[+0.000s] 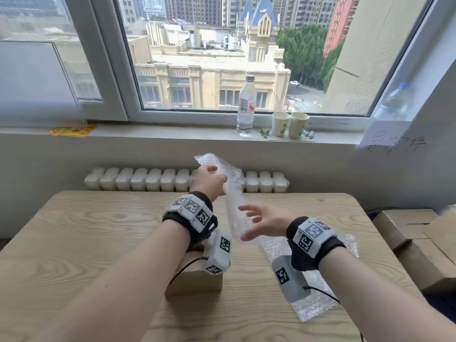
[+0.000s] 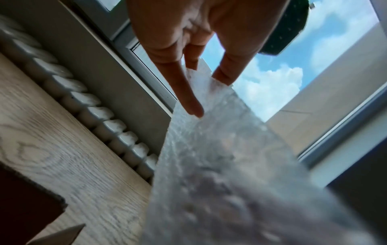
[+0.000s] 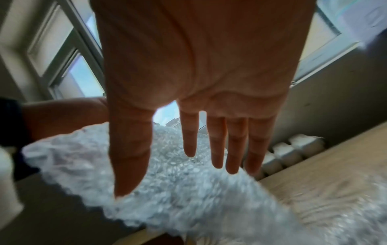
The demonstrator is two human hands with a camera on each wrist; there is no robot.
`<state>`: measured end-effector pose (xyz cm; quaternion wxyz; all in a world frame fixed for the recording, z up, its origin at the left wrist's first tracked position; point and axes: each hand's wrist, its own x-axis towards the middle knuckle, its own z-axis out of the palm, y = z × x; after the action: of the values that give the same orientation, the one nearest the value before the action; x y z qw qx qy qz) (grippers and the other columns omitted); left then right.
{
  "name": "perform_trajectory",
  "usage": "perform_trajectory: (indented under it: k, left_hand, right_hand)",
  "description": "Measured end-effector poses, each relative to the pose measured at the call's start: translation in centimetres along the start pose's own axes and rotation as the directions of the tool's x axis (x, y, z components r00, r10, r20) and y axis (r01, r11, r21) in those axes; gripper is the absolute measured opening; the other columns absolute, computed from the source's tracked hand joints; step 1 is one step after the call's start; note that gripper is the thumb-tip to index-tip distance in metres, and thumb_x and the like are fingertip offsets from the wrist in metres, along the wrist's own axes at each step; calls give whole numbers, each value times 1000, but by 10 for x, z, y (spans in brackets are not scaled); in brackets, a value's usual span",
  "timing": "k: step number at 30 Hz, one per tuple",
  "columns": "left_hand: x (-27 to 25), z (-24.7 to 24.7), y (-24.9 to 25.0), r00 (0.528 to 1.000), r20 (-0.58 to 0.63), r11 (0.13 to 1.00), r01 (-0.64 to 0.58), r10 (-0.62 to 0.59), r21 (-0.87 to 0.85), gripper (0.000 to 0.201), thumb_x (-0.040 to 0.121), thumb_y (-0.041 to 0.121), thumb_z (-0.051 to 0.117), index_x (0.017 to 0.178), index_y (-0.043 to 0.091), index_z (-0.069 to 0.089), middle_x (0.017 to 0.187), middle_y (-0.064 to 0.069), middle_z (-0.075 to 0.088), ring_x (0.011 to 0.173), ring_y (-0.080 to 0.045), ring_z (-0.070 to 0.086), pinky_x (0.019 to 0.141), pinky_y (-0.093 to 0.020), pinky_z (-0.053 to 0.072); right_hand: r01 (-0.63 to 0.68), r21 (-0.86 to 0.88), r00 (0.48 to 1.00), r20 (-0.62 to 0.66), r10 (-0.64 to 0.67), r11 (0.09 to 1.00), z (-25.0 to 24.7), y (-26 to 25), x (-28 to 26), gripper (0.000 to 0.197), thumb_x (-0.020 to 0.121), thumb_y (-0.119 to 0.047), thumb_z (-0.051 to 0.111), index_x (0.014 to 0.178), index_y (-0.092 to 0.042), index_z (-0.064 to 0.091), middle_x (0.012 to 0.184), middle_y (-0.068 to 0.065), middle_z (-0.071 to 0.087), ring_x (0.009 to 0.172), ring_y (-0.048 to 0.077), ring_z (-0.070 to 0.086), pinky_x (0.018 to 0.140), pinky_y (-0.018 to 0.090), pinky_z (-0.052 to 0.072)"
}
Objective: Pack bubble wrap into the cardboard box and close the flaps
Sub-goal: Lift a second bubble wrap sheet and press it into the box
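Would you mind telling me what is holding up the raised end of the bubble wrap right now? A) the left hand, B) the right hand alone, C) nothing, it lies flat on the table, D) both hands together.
A: the left hand pinches the raised end of the bubble wrap, while the right hand is spread open beside the strip, gripping nothing.

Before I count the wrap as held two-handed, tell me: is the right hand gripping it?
No: the right hand is spread open with straight fingers beside the bubble wrap.
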<state>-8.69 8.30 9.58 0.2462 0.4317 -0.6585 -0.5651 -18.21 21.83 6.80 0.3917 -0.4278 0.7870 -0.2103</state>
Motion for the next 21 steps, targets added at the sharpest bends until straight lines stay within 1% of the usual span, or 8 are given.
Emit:
perform_trajectory:
  k: [3,6,8,10,11,12,16,21]
  left_hand:
    - [1,-15,3,998,-57,994,28,-35,-107,47,87,3,54,133,5,47,131,-12,51,82,-20,59,80,-33,57]
    - [0,-28,3,993,-88,972,63,-85,-226,44,88,2,53,132,3,48,118,-15,56,67,-14,58,81,-37,60]
    - [-2,-35,2,992,-56,948,90,-112,-306,43,90,1,50,133,-1,46,108,-13,54,68,-13,58,65,-28,62]
    - [-5,-40,2,992,-34,923,101,-123,-372,44,93,5,50,136,0,41,110,-12,51,72,-16,61,57,-24,59]
    - [-6,-43,2,991,-44,919,97,-123,-383,48,94,9,51,139,3,36,111,-9,49,77,-19,63,59,-27,59]
    - [-6,-45,1,991,-65,924,84,-117,-373,53,94,14,54,142,8,32,110,-5,47,84,-23,64,64,-31,59]
    - [-2,-60,-18,980,-183,976,34,-75,-217,81,81,39,67,147,18,24,127,-4,45,118,-26,53,93,-41,54]
    - [-1,-78,-38,976,-176,991,116,-125,-60,93,77,23,72,151,9,16,152,-10,32,138,-25,35,114,-39,31]
  right_hand:
    - [23,-129,997,80,-13,991,15,-14,2,110,66,-24,83,150,-31,12,156,1,25,140,20,31,113,40,31]
    - [64,-191,998,-12,-67,980,24,-23,3,109,67,-30,81,150,-30,11,155,-4,28,139,18,32,112,37,30]
    - [77,-189,987,-121,-101,979,28,-28,5,85,76,-32,73,147,-25,27,146,-3,42,133,18,41,106,34,36]
    - [98,-149,956,-261,-135,984,29,-34,6,26,87,-29,61,112,-22,61,106,-1,66,96,17,61,78,25,46]
    - [120,-87,934,-328,-142,989,27,-38,4,8,90,-26,57,86,-25,63,81,-2,65,73,15,58,63,22,42]
    - [139,-13,913,-386,-133,990,25,-41,3,19,91,-24,56,73,-24,61,69,-2,62,63,14,55,57,23,42]
    - [210,257,853,-520,-48,943,9,-49,5,20,87,-5,57,97,9,68,103,25,70,100,37,64,91,43,51]
    - [252,398,876,-481,-33,882,-8,-56,1,31,83,11,50,65,-10,63,66,2,59,59,11,53,60,21,45]
